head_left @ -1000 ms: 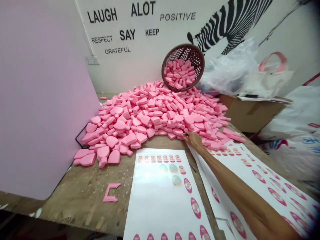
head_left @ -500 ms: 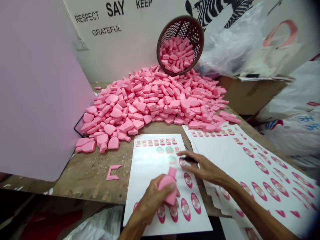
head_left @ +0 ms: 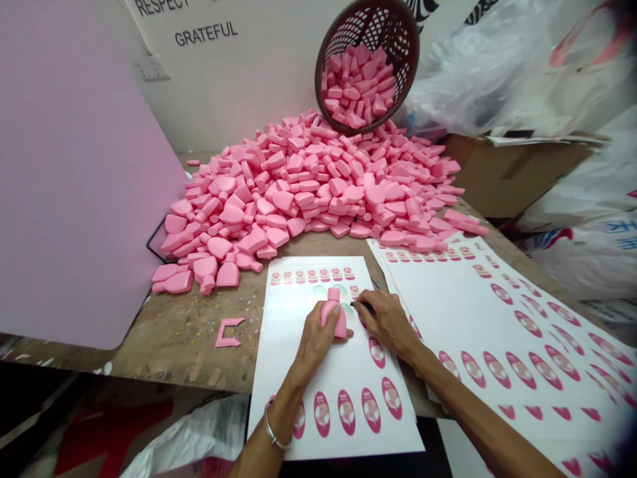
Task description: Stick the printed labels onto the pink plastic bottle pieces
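Observation:
My left hand (head_left: 313, 338) is closed around a small pink bottle (head_left: 332, 312), cap end pointing away from me, just above a white sticker sheet (head_left: 293, 332). Beside it, my right hand (head_left: 391, 322) pinches a small dark pointed tool (head_left: 367, 307), its tip close to the sheet's upper right part; the exact kind is mostly hidden by the fingers. Pale green round marks (head_left: 320, 291) show near the bottle. Oval pink-rimmed stickers (head_left: 347, 411) run along the sheet's lower part, with a row of small stickers across the top.
A large heap of pink bottles (head_left: 298, 192) covers the back of the table, below a tipped brown basket (head_left: 323, 73) holding more. Further sticker sheets (head_left: 458, 299) lie at right. A pink panel (head_left: 89, 186) stands left; a cardboard box (head_left: 527, 172) sits back right.
My left hand has moved forward with the bottle, up the sheet. The right hand has closed in beside it, the tool tip now at the sheet. The camera view has tilted down a little.

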A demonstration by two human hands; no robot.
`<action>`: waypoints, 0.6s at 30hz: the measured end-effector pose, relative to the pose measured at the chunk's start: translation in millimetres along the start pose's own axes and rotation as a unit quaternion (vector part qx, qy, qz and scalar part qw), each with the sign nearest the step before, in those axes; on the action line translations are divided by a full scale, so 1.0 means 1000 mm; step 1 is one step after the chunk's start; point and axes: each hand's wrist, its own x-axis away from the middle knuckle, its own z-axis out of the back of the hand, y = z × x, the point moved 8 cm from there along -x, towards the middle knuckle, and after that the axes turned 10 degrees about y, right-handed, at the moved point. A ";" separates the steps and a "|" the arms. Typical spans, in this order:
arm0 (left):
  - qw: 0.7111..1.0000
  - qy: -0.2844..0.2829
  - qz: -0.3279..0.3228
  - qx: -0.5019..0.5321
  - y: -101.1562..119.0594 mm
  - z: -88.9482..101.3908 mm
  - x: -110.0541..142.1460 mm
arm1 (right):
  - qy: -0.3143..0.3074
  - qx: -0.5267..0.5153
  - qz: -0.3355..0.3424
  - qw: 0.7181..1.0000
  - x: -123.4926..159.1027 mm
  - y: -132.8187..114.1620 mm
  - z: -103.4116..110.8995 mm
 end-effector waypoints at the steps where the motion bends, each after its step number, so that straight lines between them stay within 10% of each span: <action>1: 1.000 -0.003 0.002 -0.002 0.000 0.001 0.001 | -0.002 -0.013 -0.007 1.000 -0.001 0.002 -0.001; 18: 0.999 -0.005 0.016 0.030 0.001 0.003 0.003 | -0.031 -0.131 -0.119 0.984 -0.011 0.015 -0.009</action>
